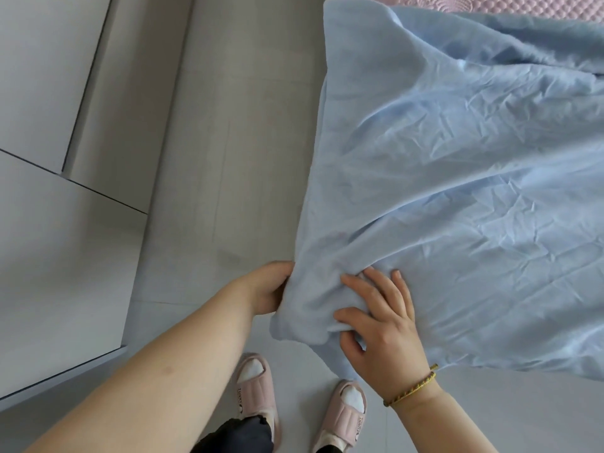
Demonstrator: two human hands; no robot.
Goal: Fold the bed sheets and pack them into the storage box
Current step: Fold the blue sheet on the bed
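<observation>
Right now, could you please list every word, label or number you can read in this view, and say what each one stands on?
"FUNNY": on the strap of the left pink slipper, running lengthwise; its first letter is faint.
"FUNNY": on the strap of the right pink slipper, also lengthwise.
A small dark mark beside each word is too small to read.
The blue bed sheet shows no text.

Light: soft, even and bright where I stand.
Shadows: faint, in the creases of my sheet [457, 191].
Edges: straight lines bow; slight blur.
</observation>
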